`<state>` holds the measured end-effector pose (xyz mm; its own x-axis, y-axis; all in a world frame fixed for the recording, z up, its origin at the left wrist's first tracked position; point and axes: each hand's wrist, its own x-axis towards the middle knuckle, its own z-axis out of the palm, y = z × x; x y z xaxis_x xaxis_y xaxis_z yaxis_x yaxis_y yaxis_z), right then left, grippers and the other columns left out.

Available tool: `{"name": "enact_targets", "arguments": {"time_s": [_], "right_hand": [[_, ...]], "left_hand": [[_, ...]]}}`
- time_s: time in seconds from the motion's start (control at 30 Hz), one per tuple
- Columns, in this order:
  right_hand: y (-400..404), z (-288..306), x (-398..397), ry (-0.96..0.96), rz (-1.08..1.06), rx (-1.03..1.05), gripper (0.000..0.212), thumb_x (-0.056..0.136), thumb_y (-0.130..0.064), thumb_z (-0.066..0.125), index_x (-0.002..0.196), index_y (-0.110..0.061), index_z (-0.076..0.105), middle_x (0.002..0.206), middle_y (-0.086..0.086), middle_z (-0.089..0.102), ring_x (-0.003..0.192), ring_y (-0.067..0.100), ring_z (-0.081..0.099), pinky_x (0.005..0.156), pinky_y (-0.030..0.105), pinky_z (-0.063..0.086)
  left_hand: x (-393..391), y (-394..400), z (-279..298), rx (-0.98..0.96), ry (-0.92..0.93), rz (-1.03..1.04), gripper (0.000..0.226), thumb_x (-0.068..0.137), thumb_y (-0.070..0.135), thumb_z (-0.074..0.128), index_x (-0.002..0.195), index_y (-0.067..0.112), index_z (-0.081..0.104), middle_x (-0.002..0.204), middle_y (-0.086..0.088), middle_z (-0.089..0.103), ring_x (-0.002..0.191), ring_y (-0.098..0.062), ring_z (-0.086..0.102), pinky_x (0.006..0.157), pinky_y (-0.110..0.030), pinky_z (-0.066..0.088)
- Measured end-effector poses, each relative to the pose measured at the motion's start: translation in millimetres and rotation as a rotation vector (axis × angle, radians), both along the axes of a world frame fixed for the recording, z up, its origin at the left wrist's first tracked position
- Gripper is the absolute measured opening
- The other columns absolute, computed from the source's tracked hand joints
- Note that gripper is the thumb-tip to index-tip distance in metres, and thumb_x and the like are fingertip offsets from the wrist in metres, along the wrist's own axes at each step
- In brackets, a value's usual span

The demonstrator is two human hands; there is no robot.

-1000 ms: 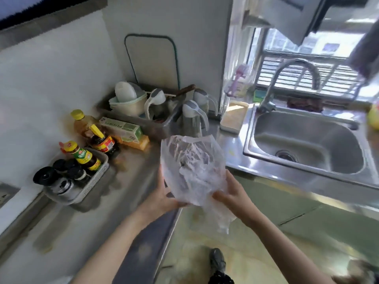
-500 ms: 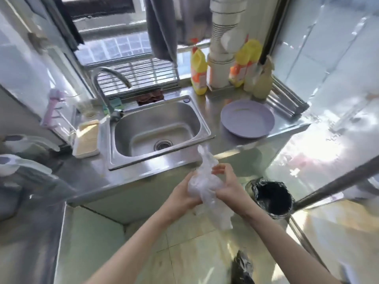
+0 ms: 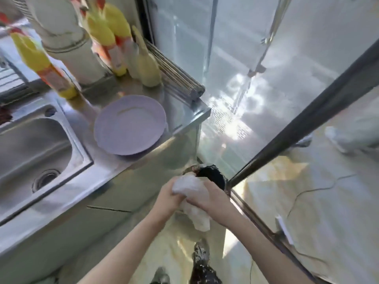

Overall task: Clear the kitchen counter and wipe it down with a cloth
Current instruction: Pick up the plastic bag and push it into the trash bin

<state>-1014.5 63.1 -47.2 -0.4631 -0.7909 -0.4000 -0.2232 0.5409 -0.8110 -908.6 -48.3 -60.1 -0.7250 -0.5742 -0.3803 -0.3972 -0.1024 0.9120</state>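
A crumpled clear plastic bag (image 3: 189,186) is squeezed into a wad between both my hands, with a loose tail hanging below them. My left hand (image 3: 169,196) grips it from the left and my right hand (image 3: 209,195) grips it from the right. They are held over the floor, just in front of a black-lined bin (image 3: 212,175) that stands beside the end of the steel counter (image 3: 98,171). A lilac plate (image 3: 130,124) lies on the counter to the right of the sink (image 3: 30,148).
Yellow detergent bottles (image 3: 41,58) and a pale spray bottle (image 3: 146,64) stand at the back of the counter beside a white pipe (image 3: 67,44). A glass door with a dark frame (image 3: 303,128) runs along the right. My shoe (image 3: 201,253) is on the tiled floor.
The view has swung right from the condiment corner past the sink to the counter's end. The bag went from spread open to crushed into a wad, now close to the bin.
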Motion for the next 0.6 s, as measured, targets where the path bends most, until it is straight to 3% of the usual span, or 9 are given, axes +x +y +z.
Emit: {"name": "enact_targets", "arguments": {"time_s": [0.1, 0.17, 0.2, 0.27, 0.37, 0.47, 0.6], "right_hand": [[2.9, -38.2, -19.2, -0.072, -0.210, -0.014, 0.023, 0.081, -0.038, 0.060, 0.100, -0.027, 0.059, 0.098, -0.008, 0.065, 0.092, 0.011, 0.060, 0.079, 0.032, 0.048], [0.5, -75.3, -35.1, -0.088, -0.308, 0.025, 0.005, 0.084, -0.025, 0.058, 0.088, -0.022, 0.059, 0.085, -0.005, 0.065, 0.080, 0.012, 0.060, 0.067, 0.025, 0.046], [-0.8, -98.8, -44.5, -0.085, -0.349, 0.061, 0.003, 0.085, -0.018, 0.057, 0.083, -0.020, 0.058, 0.079, -0.005, 0.063, 0.074, 0.012, 0.057, 0.061, 0.021, 0.042], [-2.5, -161.3, -65.8, 0.019, -0.397, 0.150, 0.018, 0.085, -0.009, 0.054, 0.071, -0.019, 0.051, 0.069, -0.004, 0.056, 0.064, 0.013, 0.051, 0.053, 0.018, 0.035], [-6.1, -279.7, -97.9, 0.166, -0.474, 0.265, 0.019, 0.078, -0.004, 0.050, 0.070, -0.021, 0.048, 0.069, 0.002, 0.058, 0.067, 0.023, 0.055, 0.054, 0.028, 0.040], [-22.2, -390.3, -114.6, 0.208, -0.443, 0.340, 0.018, 0.080, -0.006, 0.046, 0.091, -0.017, 0.055, 0.086, 0.005, 0.056, 0.076, 0.026, 0.053, 0.063, 0.033, 0.042], [-48.3, -502.7, -122.5, 0.254, -0.351, 0.351, 0.030, 0.088, -0.002, 0.044, 0.116, -0.010, 0.051, 0.105, 0.010, 0.051, 0.086, 0.025, 0.052, 0.070, 0.030, 0.039]], "left_hand": [[-34.4, 8.8, -38.5, 0.123, -0.056, 0.052, 0.049, 0.054, 0.047, 0.058, 0.097, 0.023, 0.060, 0.099, 0.004, 0.066, 0.092, -0.005, 0.064, 0.079, -0.025, 0.053], [-51.6, 7.1, -72.5, 0.166, -0.110, -0.018, 0.057, 0.062, 0.039, 0.063, 0.114, 0.021, 0.051, 0.113, 0.004, 0.061, 0.105, -0.011, 0.060, 0.087, -0.021, 0.049], [-57.9, 3.7, -91.9, 0.208, -0.145, -0.043, 0.068, 0.063, 0.036, 0.067, 0.125, 0.023, 0.042, 0.121, 0.008, 0.055, 0.111, -0.010, 0.056, 0.090, -0.019, 0.046], [-67.4, -7.6, -134.5, 0.285, -0.259, -0.025, 0.084, 0.068, 0.031, 0.073, 0.138, 0.029, 0.026, 0.128, 0.009, 0.039, 0.121, -0.014, 0.045, 0.100, -0.030, 0.041], [-67.8, -38.8, -219.2, 0.241, -0.388, 0.014, 0.046, 0.085, 0.016, 0.061, 0.127, 0.022, 0.045, 0.129, -0.004, 0.046, 0.113, -0.020, 0.047, 0.086, -0.030, 0.041], [-62.2, -72.7, -310.4, 0.112, -0.455, -0.018, 0.012, 0.084, 0.018, 0.058, 0.094, 0.024, 0.057, 0.114, -0.006, 0.058, 0.106, -0.020, 0.054, 0.076, -0.027, 0.041], [-67.2, -106.0, -405.2, 0.019, -0.440, 0.036, 0.019, 0.085, 0.003, 0.057, 0.083, 0.022, 0.058, 0.098, -0.004, 0.062, 0.085, -0.014, 0.054, 0.057, -0.015, 0.038]]}}
